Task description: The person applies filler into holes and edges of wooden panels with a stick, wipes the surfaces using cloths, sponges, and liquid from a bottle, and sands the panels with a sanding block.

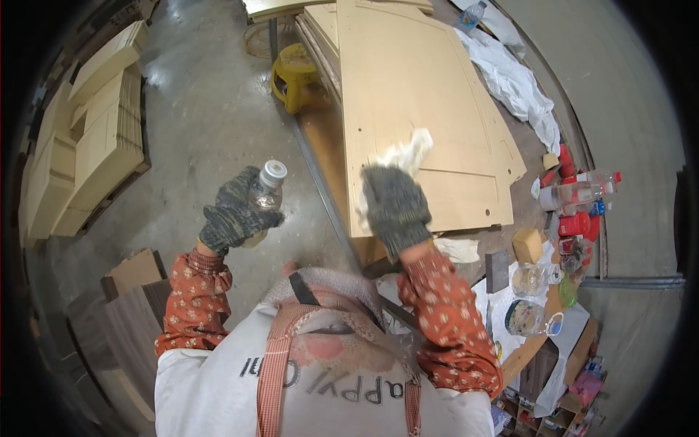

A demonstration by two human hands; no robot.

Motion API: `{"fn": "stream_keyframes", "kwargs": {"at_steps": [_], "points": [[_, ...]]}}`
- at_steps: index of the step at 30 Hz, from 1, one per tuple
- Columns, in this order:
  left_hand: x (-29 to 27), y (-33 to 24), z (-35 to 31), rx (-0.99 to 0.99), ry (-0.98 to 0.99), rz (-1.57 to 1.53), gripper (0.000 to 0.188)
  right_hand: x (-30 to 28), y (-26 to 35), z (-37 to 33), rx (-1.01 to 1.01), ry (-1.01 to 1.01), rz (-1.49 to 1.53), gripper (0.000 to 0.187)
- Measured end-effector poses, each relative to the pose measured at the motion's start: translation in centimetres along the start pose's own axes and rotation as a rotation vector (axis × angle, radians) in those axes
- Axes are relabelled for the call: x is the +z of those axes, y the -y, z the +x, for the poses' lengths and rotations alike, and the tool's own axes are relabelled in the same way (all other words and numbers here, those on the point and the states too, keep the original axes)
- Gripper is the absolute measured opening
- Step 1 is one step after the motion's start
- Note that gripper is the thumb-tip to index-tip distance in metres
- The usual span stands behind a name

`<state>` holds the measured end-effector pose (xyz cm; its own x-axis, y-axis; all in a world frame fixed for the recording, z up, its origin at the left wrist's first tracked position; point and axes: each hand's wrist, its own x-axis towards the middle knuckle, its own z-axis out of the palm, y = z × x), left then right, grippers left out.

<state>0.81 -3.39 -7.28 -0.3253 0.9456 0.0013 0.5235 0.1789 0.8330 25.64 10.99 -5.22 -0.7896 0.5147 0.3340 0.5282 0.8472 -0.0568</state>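
Observation:
My left hand (237, 211), in a dark knitted work glove, is closed around a small clear bottle (269, 191) with a white cap, held upright over the floor. My right hand (397, 207), gloved alike and a little blurred, grips a white cloth (409, 154). The cloth rests against a large pale wooden panel (429, 95), and part of it is hidden under the glove. Grooved lines and small round holes mark the panel's face. It lies on top of a stack of other panels.
A yellow plastic stool (293, 73) stands left of the stack. Stacked pale panels (95, 146) lie at far left. Along the right, a bench bears clear bottles (575, 195), red containers (575, 224), a yellowish block (527, 245), jars (526, 318) and white sheeting (510, 80).

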Motion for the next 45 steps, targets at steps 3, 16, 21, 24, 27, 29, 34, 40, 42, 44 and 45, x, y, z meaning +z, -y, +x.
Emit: {"fn": "stream_keyframes", "kwargs": {"at_steps": [3, 16, 21, 24, 27, 29, 34, 40, 42, 44, 45], "points": [[0.4, 0.6, 0.1, 0.034, 0.013, -0.002, 0.080, -3.0, 1.8, -3.7, 0.085, 0.046, 0.256, 0.022], [1.0, -12.9, 10.4, 0.420, 0.261, -0.132, 0.078, -15.8, -6.2, -17.8, 0.966, -0.293, -0.042, 0.025], [10.1, -21.6, 15.4, 0.458, 0.457, -0.457, 0.070, -6.6, -6.2, -22.6, 0.847, -0.329, -0.260, 0.045], [16.5, -27.8, 16.7, 0.481, 0.475, -0.398, 0.068, -3.9, -4.1, -23.5, 0.888, -0.043, -0.319, 0.051], [24.6, -31.3, 18.8, 0.563, 0.539, -0.409, 0.063, -2.5, -3.6, -24.4, 0.915, -0.095, -0.267, 0.050], [31.1, -32.4, 21.4, 0.602, 0.562, -0.361, 0.044, -2.3, -4.0, -24.8, 0.902, -0.199, -0.191, 0.050], [41.2, -37.6, 20.5, 0.606, 0.492, -0.009, 0.046, 1.3, -5.3, -27.3, 0.850, -0.269, -0.562, 0.046], [47.4, -34.2, 23.8, 0.541, 0.664, 0.119, 0.056, 0.9, -5.0, -25.3, 0.908, -0.379, -0.413, 0.044], [46.8, -33.5, 24.0, 0.538, 0.712, 0.168, 0.059, 0.3, -4.9, -25.5, 0.903, -0.357, -0.367, 0.044], [45.5, -32.8, 23.0, 0.581, 0.721, 0.228, 0.063, -0.5, -4.9, -26.2, 0.921, -0.325, -0.336, 0.043], [43.6, -33.3, 20.9, 0.680, 0.637, 0.286, 0.060, -0.6, -5.1, -26.4, 0.930, -0.310, -0.315, 0.043]]}}
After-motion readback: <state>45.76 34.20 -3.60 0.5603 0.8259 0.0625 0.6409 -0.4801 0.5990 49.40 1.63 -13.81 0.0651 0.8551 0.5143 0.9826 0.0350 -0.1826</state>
